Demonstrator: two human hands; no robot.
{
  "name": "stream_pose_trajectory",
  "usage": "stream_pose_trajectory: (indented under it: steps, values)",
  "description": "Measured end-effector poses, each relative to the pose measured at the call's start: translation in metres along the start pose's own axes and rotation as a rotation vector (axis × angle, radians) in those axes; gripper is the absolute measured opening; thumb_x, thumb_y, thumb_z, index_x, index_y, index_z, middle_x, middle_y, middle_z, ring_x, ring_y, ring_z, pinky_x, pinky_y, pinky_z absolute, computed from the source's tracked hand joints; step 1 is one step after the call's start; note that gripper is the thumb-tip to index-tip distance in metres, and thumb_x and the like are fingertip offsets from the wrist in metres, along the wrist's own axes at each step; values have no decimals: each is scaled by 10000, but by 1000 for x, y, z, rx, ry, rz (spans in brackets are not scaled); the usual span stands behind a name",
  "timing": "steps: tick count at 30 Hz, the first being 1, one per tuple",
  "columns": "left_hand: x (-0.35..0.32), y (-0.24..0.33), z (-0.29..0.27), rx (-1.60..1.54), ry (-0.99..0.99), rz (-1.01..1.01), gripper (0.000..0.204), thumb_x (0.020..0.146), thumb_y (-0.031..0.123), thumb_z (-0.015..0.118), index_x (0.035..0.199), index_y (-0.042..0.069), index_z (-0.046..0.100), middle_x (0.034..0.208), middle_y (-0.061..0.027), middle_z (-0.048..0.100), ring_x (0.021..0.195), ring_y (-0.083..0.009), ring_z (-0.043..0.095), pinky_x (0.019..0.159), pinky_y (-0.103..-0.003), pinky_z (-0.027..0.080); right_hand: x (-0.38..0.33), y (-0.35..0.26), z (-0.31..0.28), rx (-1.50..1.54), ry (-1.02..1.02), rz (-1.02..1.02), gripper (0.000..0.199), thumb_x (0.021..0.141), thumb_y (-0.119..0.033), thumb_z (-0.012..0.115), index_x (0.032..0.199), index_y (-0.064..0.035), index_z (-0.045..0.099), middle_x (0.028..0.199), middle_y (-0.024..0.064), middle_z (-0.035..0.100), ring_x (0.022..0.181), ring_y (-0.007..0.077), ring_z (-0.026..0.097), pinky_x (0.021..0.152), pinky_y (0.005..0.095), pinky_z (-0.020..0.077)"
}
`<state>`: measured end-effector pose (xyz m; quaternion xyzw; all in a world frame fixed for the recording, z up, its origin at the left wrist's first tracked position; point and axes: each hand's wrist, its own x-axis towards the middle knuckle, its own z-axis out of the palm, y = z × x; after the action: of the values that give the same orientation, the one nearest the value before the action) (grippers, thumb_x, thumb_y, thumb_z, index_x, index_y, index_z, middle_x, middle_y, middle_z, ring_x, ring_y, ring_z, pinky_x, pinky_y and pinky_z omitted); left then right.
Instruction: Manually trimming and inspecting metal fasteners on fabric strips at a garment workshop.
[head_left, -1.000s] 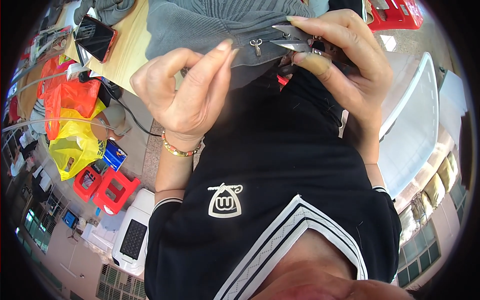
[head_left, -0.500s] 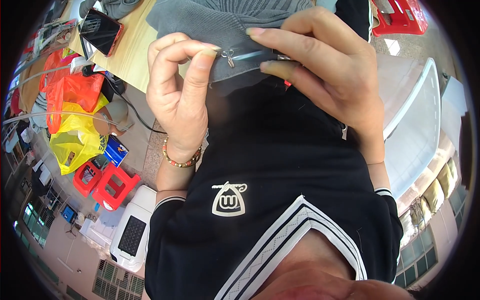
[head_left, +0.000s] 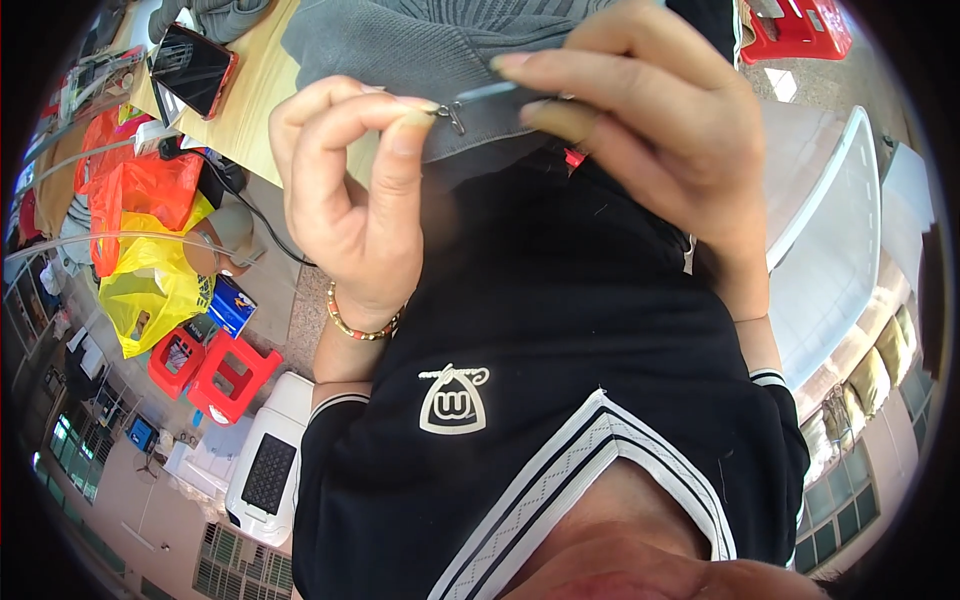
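Note:
The thumb and forefinger of my left hand [head_left: 350, 190] pinch a small looped piece of silver metal wire [head_left: 456, 118]; its exact kind is too small to tell. Opposite it, my right hand [head_left: 670, 130], blurred by motion, closes its thumb and fingers on a slim tool with a pale, shiny shaft [head_left: 490, 91]. The shaft's tip points left, close to the wire piece; whether they touch I cannot tell. Most of the tool is covered by my right fingers. Under both hands lies grey ribbed knit fabric [head_left: 385, 55], reaching over the table edge towards my lap.
On the wooden table [head_left: 260, 85] at the far left lies a phone [head_left: 195, 70]. Orange and yellow plastic bags [head_left: 150, 285] and red stools [head_left: 232, 375] are at the left, beside a black cable [head_left: 250, 205]. To the right stands a translucent plastic bin [head_left: 830, 240].
My left hand has shifted slightly left and down with the wire piece. The tool in my right hand has tilted, its shaft now higher, and that hand has blurred.

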<state>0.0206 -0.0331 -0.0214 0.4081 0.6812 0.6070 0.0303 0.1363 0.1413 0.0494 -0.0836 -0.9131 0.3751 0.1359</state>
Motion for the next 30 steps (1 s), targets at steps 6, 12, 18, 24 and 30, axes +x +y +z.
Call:
stream_pose_trajectory:
  steps: [6, 12, 18, 24, 30]
  values:
    - [3, -5, 12, 367, -41, 266, 375, 663, 187, 851, 1009, 143, 713, 951, 10, 614, 883, -164, 525, 779, -292, 379, -18, 5, -6, 133, 238, 148, 394, 700, -32, 799, 1076, 10, 690, 830, 56, 605, 735, 141, 545, 614, 241, 397]
    - [4, -8, 7, 627, -45, 421, 302, 656, 158, 847, 937, 157, 738, 940, 27, 617, 849, -149, 523, 770, -284, 382, -30, 32, 6, 251, 243, 32, 394, 710, -44, 803, 1084, 5, 690, 824, 50, 598, 726, 139, 543, 612, 242, 389]
    - [8, -2, 4, 666, -47, 447, 191, 727, 132, 801, 894, 132, 708, 926, 19, 640, 871, -150, 548, 778, -271, 394, -30, 25, -1, 254, 139, 83, 398, 723, -56, 795, 1105, -26, 691, 822, 49, 587, 710, 155, 552, 613, 252, 409]
    - [9, 13, 5, 577, -155, 434, 92, 842, 93, 708, 909, 53, 658, 975, -79, 613, 915, -197, 565, 810, -286, 446, 10, 104, 53, 196, 693, -1031, 417, 718, -70, 789, 1123, -57, 690, 834, 55, 579, 713, 174, 572, 590, 272, 441]
    - [7, 19, 3, 543, -208, 370, 84, 895, 107, 645, 934, 36, 624, 991, -114, 564, 914, -208, 576, 816, -303, 464, -25, 40, 5, 91, 158, -146, 399, 716, -107, 791, 1105, -99, 700, 820, 37, 566, 694, 173, 568, 576, 280, 438]
